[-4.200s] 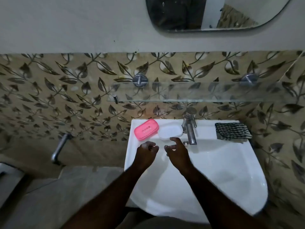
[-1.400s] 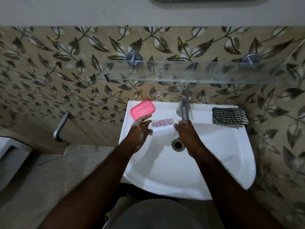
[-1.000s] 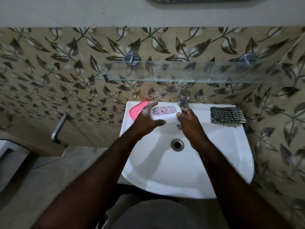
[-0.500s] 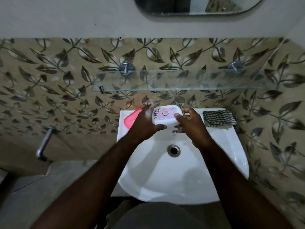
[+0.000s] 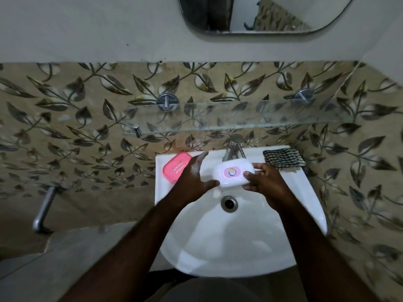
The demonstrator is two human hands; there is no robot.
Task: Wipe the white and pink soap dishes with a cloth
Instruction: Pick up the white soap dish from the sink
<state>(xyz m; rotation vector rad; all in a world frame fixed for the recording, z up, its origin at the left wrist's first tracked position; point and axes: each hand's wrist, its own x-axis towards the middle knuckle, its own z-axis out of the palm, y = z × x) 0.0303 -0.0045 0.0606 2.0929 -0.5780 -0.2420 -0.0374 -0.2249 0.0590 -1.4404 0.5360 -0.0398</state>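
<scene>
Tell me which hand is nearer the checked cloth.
Right. The right hand holds the white soap dish just short of the cloth; the left hand is farther left, beside the pink soap dish.

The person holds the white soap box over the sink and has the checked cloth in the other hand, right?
Not quite. The cloth is in no hand: it lies on the back edge of the sink, right of the tap, as the head view shows. The right hand does hold the white soap box over the sink.

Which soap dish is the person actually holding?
The white soap dish, gripped by the right hand; the pink soap dish lies unheld on the sink ledge.
</scene>
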